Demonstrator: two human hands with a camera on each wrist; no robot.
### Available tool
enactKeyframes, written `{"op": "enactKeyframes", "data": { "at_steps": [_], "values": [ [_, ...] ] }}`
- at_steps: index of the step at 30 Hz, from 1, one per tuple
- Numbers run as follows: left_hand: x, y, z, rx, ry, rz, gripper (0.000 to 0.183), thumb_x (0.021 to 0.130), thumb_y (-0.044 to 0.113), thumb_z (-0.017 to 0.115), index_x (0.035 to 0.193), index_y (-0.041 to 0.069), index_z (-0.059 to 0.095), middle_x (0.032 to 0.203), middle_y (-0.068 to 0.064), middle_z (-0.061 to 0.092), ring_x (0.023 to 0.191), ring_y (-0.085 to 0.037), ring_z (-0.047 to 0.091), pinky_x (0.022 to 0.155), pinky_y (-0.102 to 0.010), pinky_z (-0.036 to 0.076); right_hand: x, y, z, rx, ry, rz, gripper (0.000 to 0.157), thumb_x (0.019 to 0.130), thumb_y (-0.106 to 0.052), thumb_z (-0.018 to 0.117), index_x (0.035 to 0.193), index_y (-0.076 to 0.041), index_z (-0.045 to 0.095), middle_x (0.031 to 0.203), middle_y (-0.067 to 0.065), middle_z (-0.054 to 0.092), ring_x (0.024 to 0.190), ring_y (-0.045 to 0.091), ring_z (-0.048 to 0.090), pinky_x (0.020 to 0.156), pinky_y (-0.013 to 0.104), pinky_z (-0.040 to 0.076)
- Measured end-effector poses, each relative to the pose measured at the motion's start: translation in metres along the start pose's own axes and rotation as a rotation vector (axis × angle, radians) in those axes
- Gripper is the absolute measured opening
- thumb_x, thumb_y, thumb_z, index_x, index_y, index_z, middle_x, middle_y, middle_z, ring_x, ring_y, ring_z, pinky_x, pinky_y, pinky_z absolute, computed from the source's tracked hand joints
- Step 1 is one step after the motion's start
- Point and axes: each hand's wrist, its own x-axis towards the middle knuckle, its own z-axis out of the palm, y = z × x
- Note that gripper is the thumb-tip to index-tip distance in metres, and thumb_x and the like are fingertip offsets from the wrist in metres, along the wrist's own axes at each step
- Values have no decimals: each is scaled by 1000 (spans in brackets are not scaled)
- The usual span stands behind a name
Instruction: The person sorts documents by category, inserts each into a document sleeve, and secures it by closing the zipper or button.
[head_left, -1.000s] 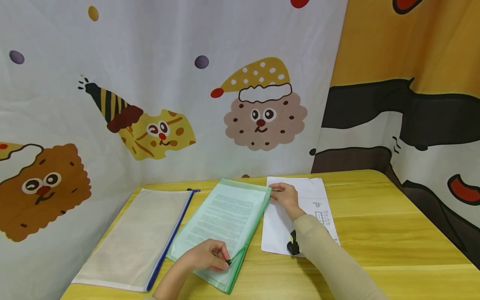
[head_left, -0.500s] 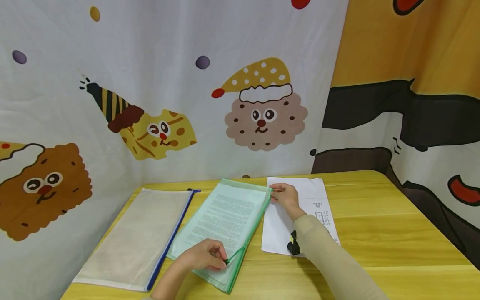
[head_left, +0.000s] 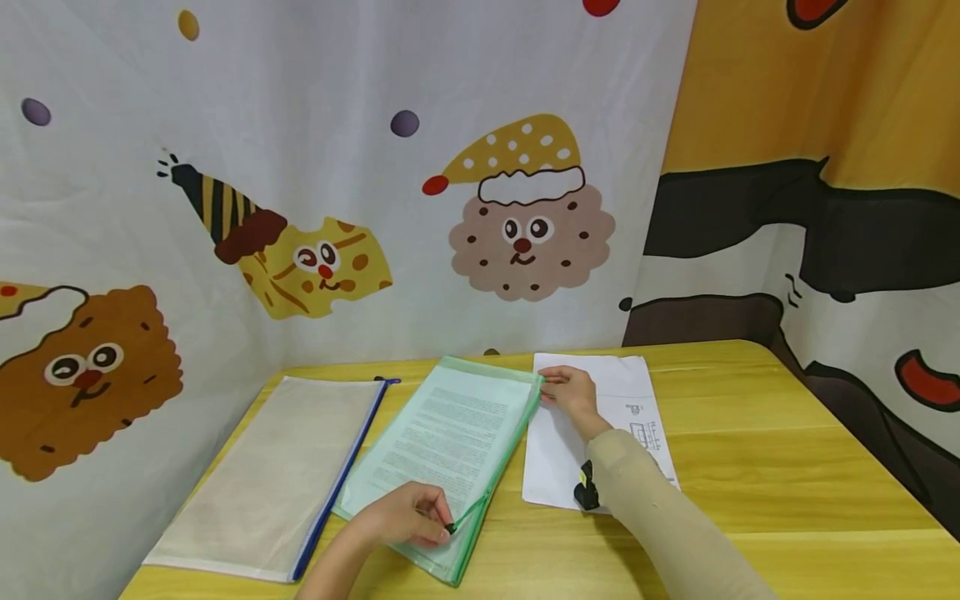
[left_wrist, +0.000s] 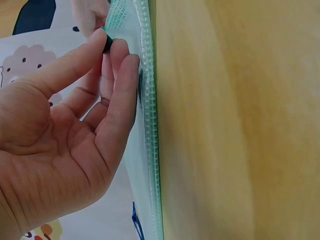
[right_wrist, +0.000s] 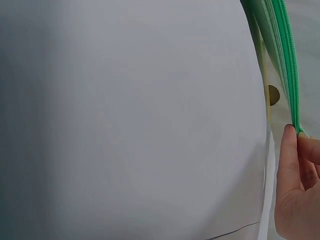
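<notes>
A translucent green zip document bag [head_left: 495, 370] lies on the table at a slant, with a printed sheet [head_left: 465, 433] inside. My left hand [head_left: 411, 512] is over its near part and pinches a small dark zip pull [left_wrist: 108, 44] between thumb and fingertips. A green strap [head_left: 472, 510] stretches from the pull to the bag's right edge. At the far right corner, my right hand [head_left: 572, 397] pinches the end of the green zip [right_wrist: 290, 65] between thumb and fingers. The fingertips' far side is hidden in the head view.
To the left lies a pale mesh zip bag [head_left: 255, 475] with a blue zip [head_left: 330, 508]. White printed sheets [head_left: 551, 467] lie under my right forearm; a black object [head_left: 587, 490] shows beside the sleeve. A cartoon-print curtain [head_left: 420, 317] hangs behind the table [head_left: 750, 467].
My left hand has shifted slightly toward me and to the left with the zip pull. The right hand stays at the bag's far corner.
</notes>
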Motion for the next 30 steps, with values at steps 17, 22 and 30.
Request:
{"op": "enactKeyframes", "data": {
  "at_steps": [17, 22, 30],
  "values": [
    [-11, -6, 2, -49, -27, -8, 20, 78, -1, 69, 90, -12, 58, 73, 0, 62, 68, -10, 60, 64, -25, 54, 1, -1, 0, -5, 1, 10, 26, 80, 8, 67, 105, 2, 69, 95, 15, 67, 73, 16, 66, 69, 31, 57],
    [-16, -11, 0, -56, -28, -10, 20, 79, 0, 70, 91, -12, 59, 74, 0, 63, 69, -11, 61, 65, -27, 54, -1, -2, 0, -8, -1, 11, 26, 80, 8, 67, 105, 2, 69, 95, 16, 67, 73, 15, 66, 70, 31, 57],
    [-27, -11, 1, -51, -50, 1, 22, 79, 1, 70, 91, -13, 58, 72, 2, 62, 67, -8, 58, 62, -22, 51, 0, 0, 1, -2, 2, 23, 25, 80, 8, 67, 104, 1, 69, 92, 13, 67, 70, 12, 65, 69, 31, 57]
  ]
}}
